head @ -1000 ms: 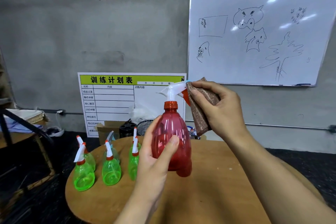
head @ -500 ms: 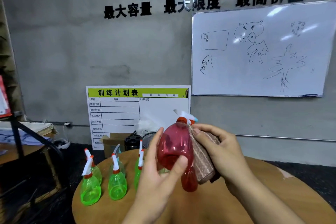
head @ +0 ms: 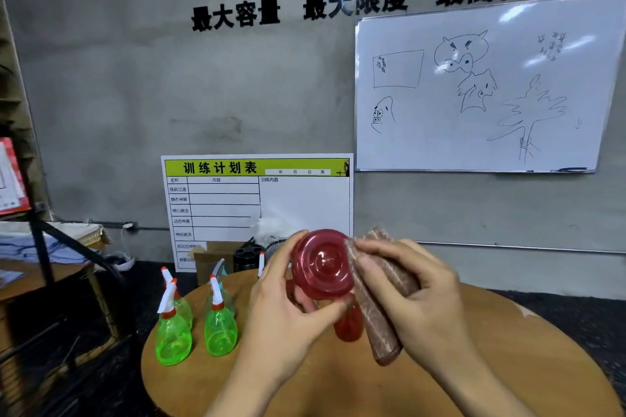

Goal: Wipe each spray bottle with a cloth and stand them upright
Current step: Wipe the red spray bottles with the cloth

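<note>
**benchwatcher:** ok so where's the red spray bottle (head: 321,264) at? Standing across the room, I only see a red disc.

**mopguy:** That disc is its base. The bottle is up off the round wooden table (head: 508,349), tipped so its long axis runs straight away from the person, bottom toward them, and the nozzle end can't be seen. The left hand (head: 288,311) wraps it from about 8 o'clock, fingers over the top edge and thumb curled under the rim. The right hand (head: 416,294) sits at 3 o'clock, fingers curled round a folded brown cloth (head: 376,322) and pressing it against the bottle's right flank.

**benchwatcher:** so the cloth hand is nearer the wiping side?

**mopguy:** Yep, touching. My guess is the bottom gets wiped next, then the bottle needs swinging nozzle-up before it's set down.

**benchwatcher:** materials?

**mopguy:** See-through glossy red plastic with moulded concentric rings on the base, probably slippery. The cloth looks nubby and woven, rolled thick. The green spray bottles (head: 220,332), translucent with white triggers and orange collars, stand upright at the table's 9 o'clock.
</note>
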A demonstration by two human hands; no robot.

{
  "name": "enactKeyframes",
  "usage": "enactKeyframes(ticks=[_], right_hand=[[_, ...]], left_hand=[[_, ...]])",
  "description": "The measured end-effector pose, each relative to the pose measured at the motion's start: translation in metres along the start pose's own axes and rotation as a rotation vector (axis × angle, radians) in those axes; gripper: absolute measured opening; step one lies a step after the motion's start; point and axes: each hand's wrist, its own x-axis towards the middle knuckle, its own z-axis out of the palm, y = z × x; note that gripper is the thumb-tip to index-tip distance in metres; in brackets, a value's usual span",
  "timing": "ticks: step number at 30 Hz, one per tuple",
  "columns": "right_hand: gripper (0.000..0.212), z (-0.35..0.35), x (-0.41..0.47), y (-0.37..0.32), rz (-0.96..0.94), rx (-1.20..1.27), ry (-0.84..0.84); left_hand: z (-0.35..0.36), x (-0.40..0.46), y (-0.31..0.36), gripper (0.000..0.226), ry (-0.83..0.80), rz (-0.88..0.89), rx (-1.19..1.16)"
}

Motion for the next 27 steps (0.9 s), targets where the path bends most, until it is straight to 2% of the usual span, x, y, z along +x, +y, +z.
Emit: enactKeyframes(ticks=[3,7,12,16,19,27], right_hand=[[0.019,-0.006,-0.006,0.004,-0.1,-0.217,0.012],[0.021,-0.004,0.002,0.0,-0.112,-0.304,0.046],[0.026,0.014,0.0,-0.004,-0.184,-0.358,-0.055],[0.023,0.013,-0.015,-0.001,-0.318,-0.454,-0.161],[0.021,0.001,-0.024,0.007,-0.376,-0.53,-0.19],[0.025,-0.005,-0.01,0.02,-0.199,-0.61,-0.061]], left_hand=[[0.002,-0.003,0.001,0.084,-0.011,-0.013,0.008],[0.007,-0.009,0.005,0.088,-0.021,0.001,0.034],[0.015,-0.007,0.003,0.084,-0.011,0.0,-0.007],[0.012,-0.006,-0.003,0.075,0.004,0.006,-0.016],[0.01,-0.003,-0.012,0.079,-0.016,-0.043,-0.079],[0.021,-0.013,-0.031,0.083,-0.041,-0.087,-0.154]])
